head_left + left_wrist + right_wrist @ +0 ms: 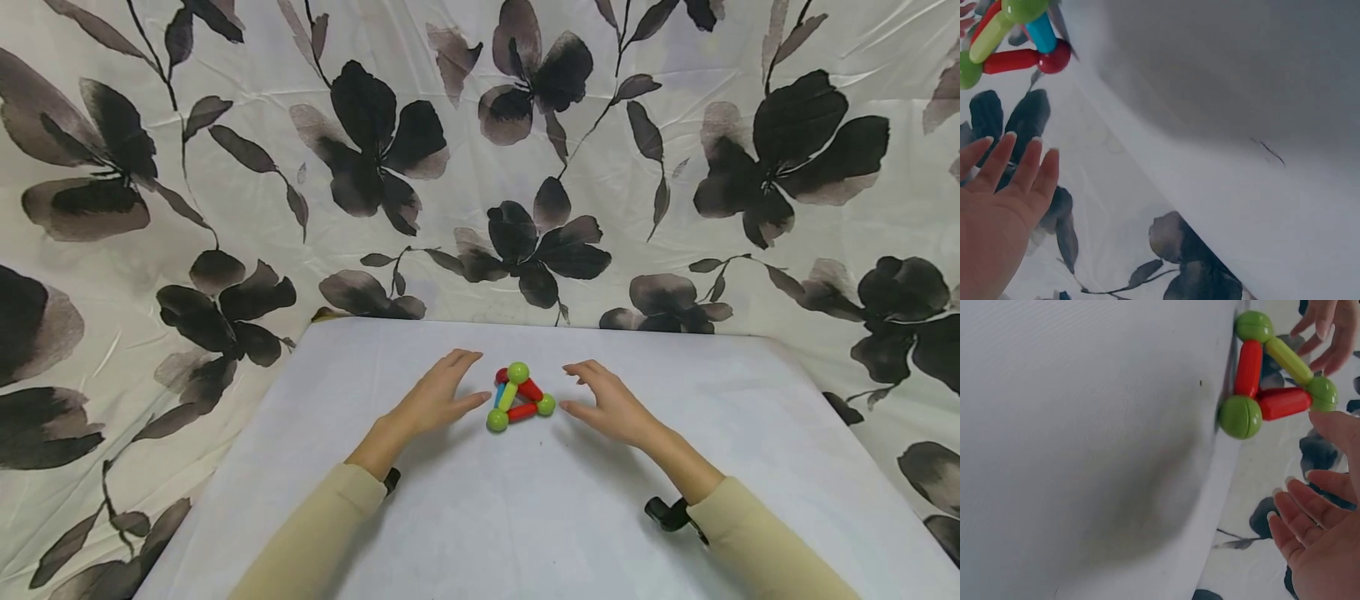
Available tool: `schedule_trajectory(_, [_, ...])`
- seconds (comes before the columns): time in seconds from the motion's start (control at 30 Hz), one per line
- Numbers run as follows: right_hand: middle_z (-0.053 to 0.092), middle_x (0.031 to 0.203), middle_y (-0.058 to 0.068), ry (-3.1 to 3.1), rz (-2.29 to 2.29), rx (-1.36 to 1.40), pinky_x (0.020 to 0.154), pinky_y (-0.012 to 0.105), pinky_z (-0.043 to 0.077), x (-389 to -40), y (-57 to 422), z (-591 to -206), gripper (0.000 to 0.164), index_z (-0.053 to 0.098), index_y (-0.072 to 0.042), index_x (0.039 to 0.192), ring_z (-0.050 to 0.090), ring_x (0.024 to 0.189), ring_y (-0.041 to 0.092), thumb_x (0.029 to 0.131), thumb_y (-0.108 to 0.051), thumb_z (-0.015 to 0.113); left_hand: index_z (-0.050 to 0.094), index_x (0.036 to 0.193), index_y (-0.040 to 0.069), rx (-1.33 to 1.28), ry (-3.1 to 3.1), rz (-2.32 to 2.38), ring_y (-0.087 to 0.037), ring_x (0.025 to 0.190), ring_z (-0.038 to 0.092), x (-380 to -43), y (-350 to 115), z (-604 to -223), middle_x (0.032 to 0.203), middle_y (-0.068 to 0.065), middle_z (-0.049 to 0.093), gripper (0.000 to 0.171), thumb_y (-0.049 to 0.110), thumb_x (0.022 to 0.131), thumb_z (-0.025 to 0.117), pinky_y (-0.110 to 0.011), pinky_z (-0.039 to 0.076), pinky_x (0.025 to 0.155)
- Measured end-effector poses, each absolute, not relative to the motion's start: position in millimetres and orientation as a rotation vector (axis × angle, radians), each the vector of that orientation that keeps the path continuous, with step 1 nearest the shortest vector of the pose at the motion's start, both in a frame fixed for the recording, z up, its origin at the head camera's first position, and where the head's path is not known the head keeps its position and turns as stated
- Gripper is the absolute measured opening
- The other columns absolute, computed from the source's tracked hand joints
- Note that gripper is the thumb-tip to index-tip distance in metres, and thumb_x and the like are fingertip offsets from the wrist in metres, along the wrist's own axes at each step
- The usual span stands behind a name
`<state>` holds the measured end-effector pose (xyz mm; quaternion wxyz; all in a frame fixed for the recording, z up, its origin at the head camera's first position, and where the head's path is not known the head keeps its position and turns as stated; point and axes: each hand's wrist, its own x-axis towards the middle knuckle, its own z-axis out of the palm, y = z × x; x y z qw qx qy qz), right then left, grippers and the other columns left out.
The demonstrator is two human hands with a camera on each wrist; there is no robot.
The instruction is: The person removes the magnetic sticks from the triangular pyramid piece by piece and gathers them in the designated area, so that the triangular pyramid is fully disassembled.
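A small pyramid of toy balls and rods [522, 412] stands on the white tabletop, between my two hands. Three of its balls are green, and a red ball [1055, 57] sits at the far corner. Red rods [1284, 403], a yellow-green rod [1289, 360] and a blue rod [1041, 32] join them. My left hand [442, 392] is held to the left of the pyramid, fingers extended and thumb toward it. On the other side my right hand [611, 408] mirrors it, fingers spread and slightly bent. Neither hand holds anything.
A white cloth covers the table [517, 517]. Behind it and at both sides hangs a curtain [465, 167] with dark flowers. Black cameras are strapped at the wrists, the right camera [667, 514] showing more fully.
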<state>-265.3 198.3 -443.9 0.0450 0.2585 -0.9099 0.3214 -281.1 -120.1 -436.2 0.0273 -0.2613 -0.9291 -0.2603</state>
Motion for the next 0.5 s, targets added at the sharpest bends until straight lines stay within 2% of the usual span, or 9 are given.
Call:
schedule_trajectory(0.23, [0.062,0.127,0.020,-2.771,1.071,0.831,0.093,0.053,0.052,-273.7,183.8,-448.4,0.046,0.060,0.005,0.133,0.061,0.110,0.033,0.093,-0.013,0.074,0.053,0.143,0.001,-0.830,-2.824,-0.949,-0.030,0.121,0.060,-283.9,-99.6,-434.0,0.140,-0.016,0.058,0.056,0.030,0.099,0.070,-0.045,0.050,0.103])
schedule_trajectory(0.5, [0.069,0.112,0.019,-2.714,1.081,0.867,0.083,0.045,0.055,-282.2,166.1,-455.0,0.035,0.067,0.006,0.121,0.064,0.095,0.029,0.091,-0.011,0.075,0.063,0.131,-0.003,-0.878,-2.791,-1.019,-0.026,0.106,0.064,-290.0,-80.6,-433.2,0.120,-0.014,0.066,0.042,0.024,0.100,0.069,-0.038,0.055,0.092])
